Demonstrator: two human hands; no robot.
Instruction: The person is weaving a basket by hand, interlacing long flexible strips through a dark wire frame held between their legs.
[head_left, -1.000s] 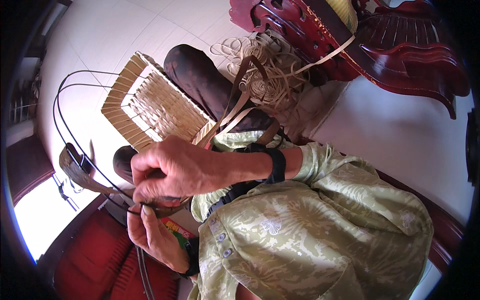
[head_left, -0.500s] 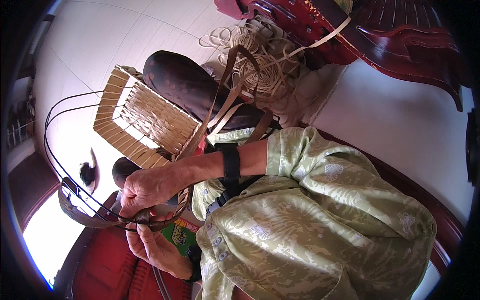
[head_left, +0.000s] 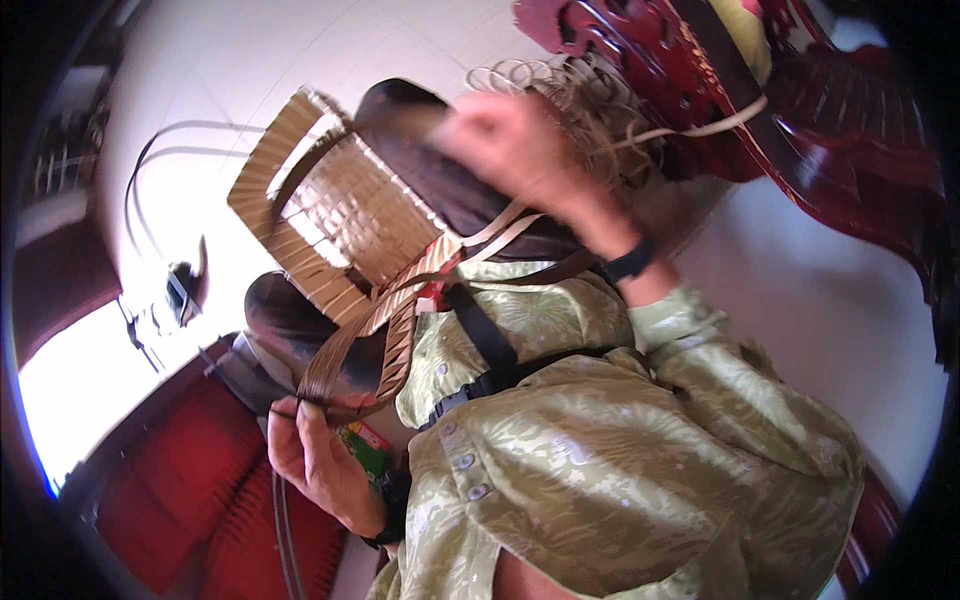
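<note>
A woven tan basket (head_left: 365, 215) with a strip-wrapped rim rests tilted across my lap, between my dark-trousered knees. Brown flat strips (head_left: 335, 360) run down from its near corner to a curved, partly wrapped handle (head_left: 398, 345). My left hand (head_left: 320, 460) pinches the brown strips at the bend of that handle, thumb on top. Raised over the far knee, my right hand (head_left: 515, 150) is smeared by motion. Its fingers look closed on a brown strip that arcs back over the basket; the exact grip is blurred.
Coils of pale cord (head_left: 560, 85) lie on the floor beyond my knee, one strand reaching a carved dark-red wooden chair (head_left: 650, 60). A red cushioned seat (head_left: 200, 490) is at lower left. Thin dark loops (head_left: 135, 190) stick out past the basket, and a green package (head_left: 365, 450) sits by my left wrist.
My right hand has swung away from the left hand, up and to the right, drawing a brown strip along. My left hand keeps its pinch. The basket appears shifted right in view.
</note>
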